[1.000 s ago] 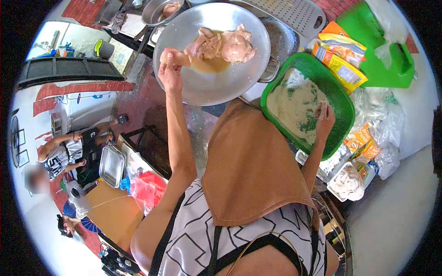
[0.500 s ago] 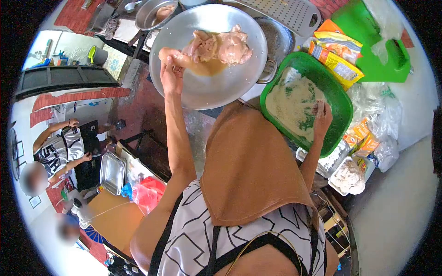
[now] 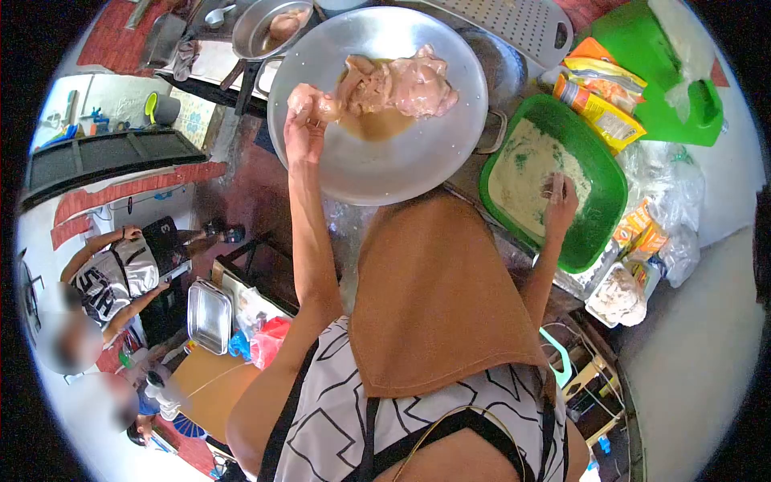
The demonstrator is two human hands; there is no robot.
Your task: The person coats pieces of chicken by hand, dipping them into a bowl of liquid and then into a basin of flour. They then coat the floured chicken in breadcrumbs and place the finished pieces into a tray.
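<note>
A wide metal bowl [image 3: 385, 173] holds raw chicken pieces [image 3: 422, 84] in some brownish liquid. Over its left side, my left hand [image 3: 305, 132] grips a piece of raw chicken [image 3: 315, 103], its fingers wrapped round the lower end. To the right is a green basin [image 3: 604, 169] with pale flour-like powder [image 3: 526, 161] spread over its bottom. My right hand [image 3: 560, 199] is inside this basin at the powder, with its fingers bent downward; whether they hold anything is too small to tell.
Behind the large bowl are a pan [image 3: 255, 50] with chicken and a perforated metal tray [image 3: 502, 26]. Yellow packets [image 3: 602, 116], plastic bags and a tub [image 3: 614, 299] lie right of the basin. At the far left, a person [image 3: 120, 277] sits holding a phone.
The view has shifted, so bowl and basin appear further right. My right hand has moved from the basin's right side toward its middle. The chicken in my left hand now looks more upright.
</note>
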